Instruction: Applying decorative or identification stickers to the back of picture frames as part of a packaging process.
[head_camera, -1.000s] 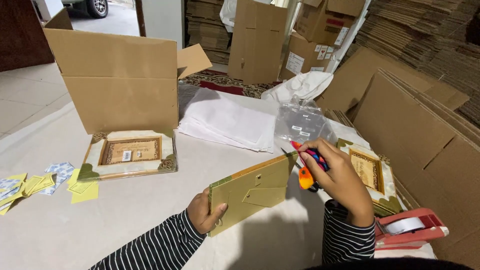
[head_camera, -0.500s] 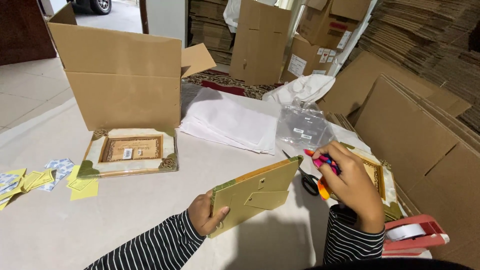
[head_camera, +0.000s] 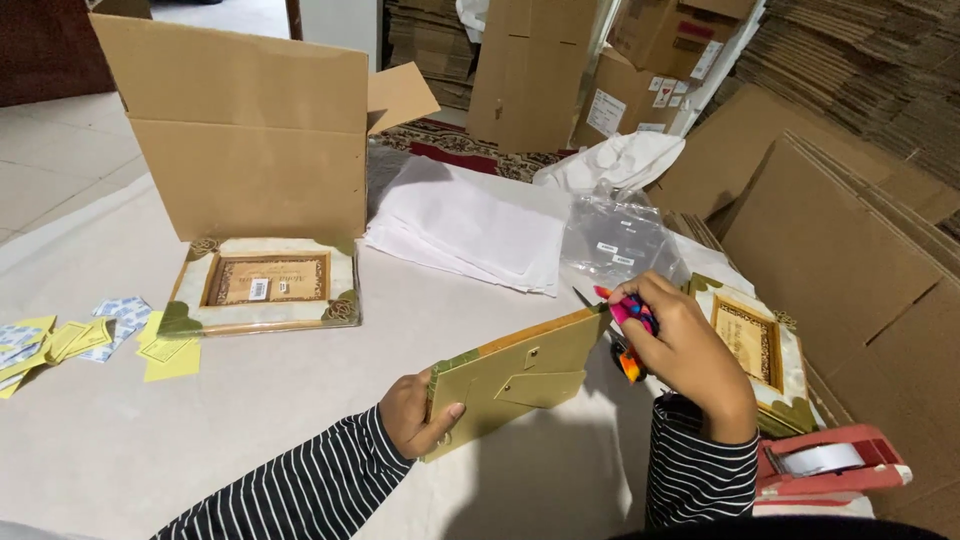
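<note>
- Left hand (head_camera: 415, 412): closed on the lower corner of a flat gold-backed picture frame with a folding stand (head_camera: 515, 378), thumb across the back, holding it tilted up off the pale table covering (head_camera: 200, 440).
- Right hand (head_camera: 690, 355): wrapped around multicoloured plastic-handled scissors (head_camera: 625, 325), blades shut or nearly so, tip pointing past the frame's upper right corner, just beside it.
- Step in hand, as judged: trimming or cutting at that top corner; the next move calls for steadying the frame and setting the blades squarely on the edge.
- Beyond the left grip: ornate cream-and-green framed print (head_camera: 262, 285) lying flat before an open brown cardboard box (head_camera: 250, 130); yellow paper slips (head_camera: 165, 350).
- Beyond the scissors: white folded sheets (head_camera: 470, 225), clear plastic bags (head_camera: 620, 240).
- Right of the right wrist: red tape dispenser (head_camera: 830, 465).
</note>
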